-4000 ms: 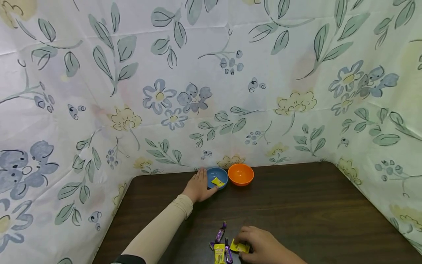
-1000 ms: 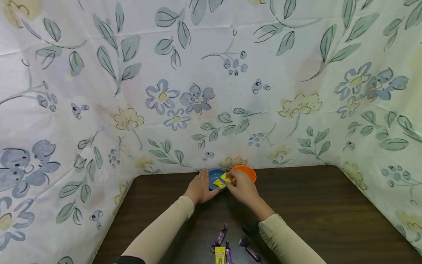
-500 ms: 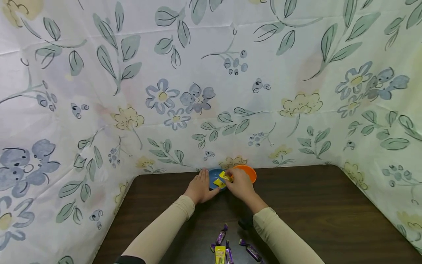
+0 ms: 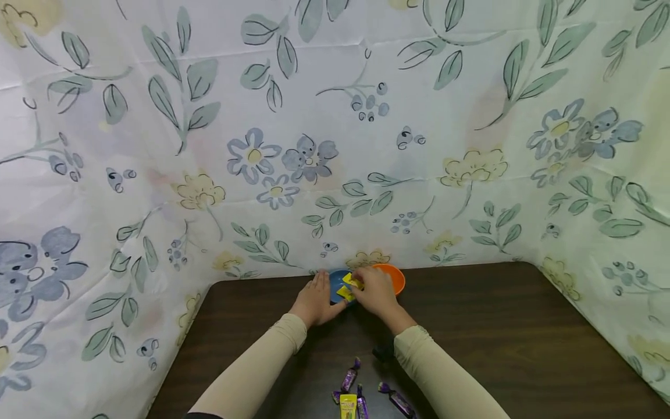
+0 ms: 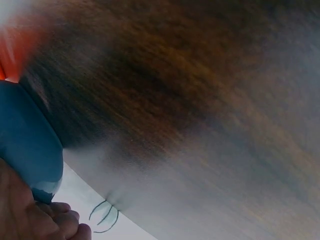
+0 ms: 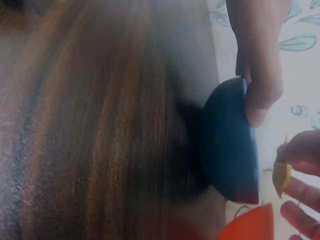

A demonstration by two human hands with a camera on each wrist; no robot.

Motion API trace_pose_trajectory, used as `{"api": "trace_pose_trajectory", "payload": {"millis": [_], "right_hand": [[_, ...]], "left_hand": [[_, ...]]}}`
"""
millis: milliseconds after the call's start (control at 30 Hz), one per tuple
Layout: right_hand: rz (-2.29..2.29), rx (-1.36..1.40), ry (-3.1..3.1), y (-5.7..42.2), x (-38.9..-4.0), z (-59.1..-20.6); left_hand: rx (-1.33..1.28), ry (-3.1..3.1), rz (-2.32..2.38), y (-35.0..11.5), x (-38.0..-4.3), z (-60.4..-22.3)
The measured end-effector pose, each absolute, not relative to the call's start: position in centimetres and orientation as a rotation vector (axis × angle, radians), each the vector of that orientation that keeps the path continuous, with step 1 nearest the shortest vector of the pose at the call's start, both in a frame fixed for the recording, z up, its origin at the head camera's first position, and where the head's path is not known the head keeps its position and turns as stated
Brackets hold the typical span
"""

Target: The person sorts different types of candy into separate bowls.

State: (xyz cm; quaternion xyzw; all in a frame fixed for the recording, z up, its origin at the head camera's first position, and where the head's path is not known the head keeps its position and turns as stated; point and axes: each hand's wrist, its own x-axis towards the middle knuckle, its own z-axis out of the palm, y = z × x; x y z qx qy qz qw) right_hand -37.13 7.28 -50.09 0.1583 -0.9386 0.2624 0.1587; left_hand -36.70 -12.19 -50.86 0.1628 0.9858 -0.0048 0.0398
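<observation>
A blue bowl (image 4: 337, 280) stands at the far edge of the table, a yellow candy (image 4: 345, 293) lying in it. My left hand (image 4: 313, 301) steadies the bowl from its left side, fingers straight along the outside and thumb at the near rim. Over the bowl's right part, my right hand (image 4: 378, 292) pinches a second yellow-wrapped candy (image 6: 282, 177) between thumb and fingers. The right wrist view shows this candy just outside the plane of the bowl's rim, with the left thumb (image 6: 262, 92) hooked on that rim.
An orange bowl (image 4: 396, 279), partly hidden by the right hand, stands right beside the blue one. Nearer on the dark wooden table (image 4: 487, 331) lie several purple-wrapped candies (image 4: 399, 402) and one yellow candy (image 4: 348, 406). Floral cloth (image 4: 366, 203) hangs behind the table.
My right hand has carried a yellow candy from the near pile up to the blue bowl, shifting slightly left over it lately. The left hand has stayed at the bowl.
</observation>
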Motion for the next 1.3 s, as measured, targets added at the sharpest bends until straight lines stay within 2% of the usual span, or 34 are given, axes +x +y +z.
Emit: {"api": "trace_pose_trajectory", "payload": {"millis": [467, 667, 1133, 1300], "right_hand": [[0.777, 0.643, -2.718, 8.0, -36.5, -50.4], [0.744, 0.746, -2.726, 8.8, -35.2, -50.1], [0.738, 0.793, -2.669, 10.2, -31.6, -49.7], [0.722, 0.907, -2.685, 10.3, -30.1, -50.0]], "left_hand": [[0.489, 3.019, -0.014, -12.7, -36.1, -51.2], [0.475, 3.011, 0.005, -12.8, -36.3, -51.3], [0.488, 3.031, 0.006, -12.2, -36.7, -51.2], [0.478, 3.018, 0.005, -12.3, -36.6, -51.0]]}}
